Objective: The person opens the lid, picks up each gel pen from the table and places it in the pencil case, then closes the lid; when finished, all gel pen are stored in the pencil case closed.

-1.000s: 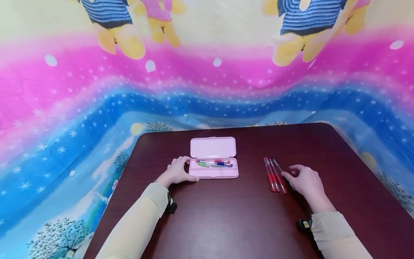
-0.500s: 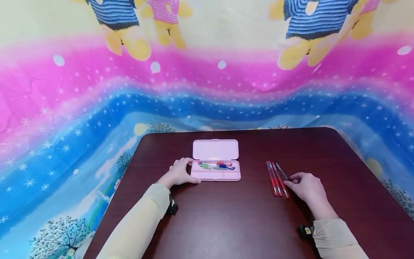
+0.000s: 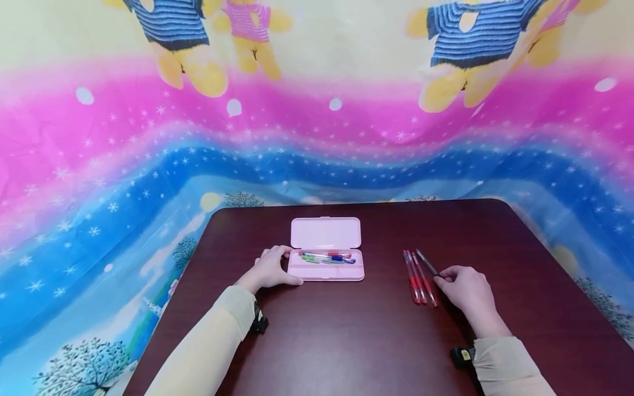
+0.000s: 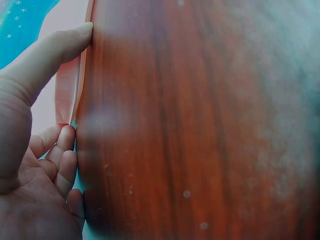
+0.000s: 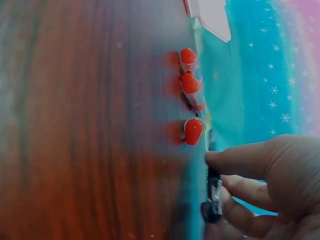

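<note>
A pink pencil case [image 3: 317, 273] lies with its lid [image 3: 326, 233] folded back on the table. Several pens [image 3: 328, 257] with red, blue and green parts rest in its rear compartment. At its left end, my left hand [image 3: 269, 269] grips it, thumb [image 4: 80, 35] on the front edge and fingers toward the back. Further right, my right hand [image 3: 468, 289] pinches a black pen [image 3: 427, 263] between thumb and fingers, low over the tabletop. Just left of that pen, 3 red pens [image 3: 420, 280] lie side by side; their red ends [image 5: 193, 131] show in the right wrist view.
The dark red-brown table [image 3: 346, 341] has rounded far corners. Behind it hangs a patterned cloth [image 3: 317, 154] in pink, blue and cream. A stretch of tabletop separates the case from the red pens.
The black pen has swung away from the red pens at its near end, moved by my right hand. My left hand stays on the pencil case. The head view has shifted slightly.
</note>
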`<state>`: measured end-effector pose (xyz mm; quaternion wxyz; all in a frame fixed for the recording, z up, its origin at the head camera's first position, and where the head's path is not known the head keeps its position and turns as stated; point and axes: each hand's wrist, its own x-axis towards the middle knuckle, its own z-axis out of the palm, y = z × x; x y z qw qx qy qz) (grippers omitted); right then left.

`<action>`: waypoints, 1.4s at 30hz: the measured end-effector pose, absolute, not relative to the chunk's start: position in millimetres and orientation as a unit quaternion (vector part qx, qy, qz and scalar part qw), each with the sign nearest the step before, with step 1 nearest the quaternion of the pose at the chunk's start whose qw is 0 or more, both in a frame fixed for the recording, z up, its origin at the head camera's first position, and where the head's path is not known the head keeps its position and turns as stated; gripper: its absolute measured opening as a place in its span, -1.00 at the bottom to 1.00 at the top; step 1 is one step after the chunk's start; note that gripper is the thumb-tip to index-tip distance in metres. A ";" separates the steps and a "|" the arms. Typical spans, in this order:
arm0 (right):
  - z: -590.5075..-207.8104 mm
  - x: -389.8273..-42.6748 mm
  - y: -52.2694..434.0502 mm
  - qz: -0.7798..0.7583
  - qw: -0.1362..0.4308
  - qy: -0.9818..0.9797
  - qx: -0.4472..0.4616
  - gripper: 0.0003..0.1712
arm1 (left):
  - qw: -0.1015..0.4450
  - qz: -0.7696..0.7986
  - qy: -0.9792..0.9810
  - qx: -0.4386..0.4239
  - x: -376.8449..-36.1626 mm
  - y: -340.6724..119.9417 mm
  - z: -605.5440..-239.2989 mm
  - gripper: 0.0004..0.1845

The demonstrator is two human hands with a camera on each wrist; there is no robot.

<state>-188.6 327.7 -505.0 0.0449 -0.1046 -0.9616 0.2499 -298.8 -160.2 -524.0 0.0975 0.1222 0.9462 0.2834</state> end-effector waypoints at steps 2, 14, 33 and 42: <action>-505.0 -188.8 323.7 0.253 0.066 -0.960 -0.101 -0.64 | 0.098 0.281 0.947 0.118 -297.5 -161.7 -524.7 0.05; -460.1 -207.0 269.2 0.295 0.122 -0.948 -0.003 -0.69 | 0.093 0.280 0.948 0.121 -297.4 -160.2 -522.8 0.05; -477.8 -262.4 148.0 0.285 0.078 -0.948 0.119 -0.84 | 0.096 0.284 0.946 0.121 -295.4 -159.2 -524.0 0.04; -496.6 -275.2 123.0 0.284 0.056 -0.949 0.123 -0.86 | 0.094 0.283 0.946 0.124 -298.5 -159.3 -524.3 0.03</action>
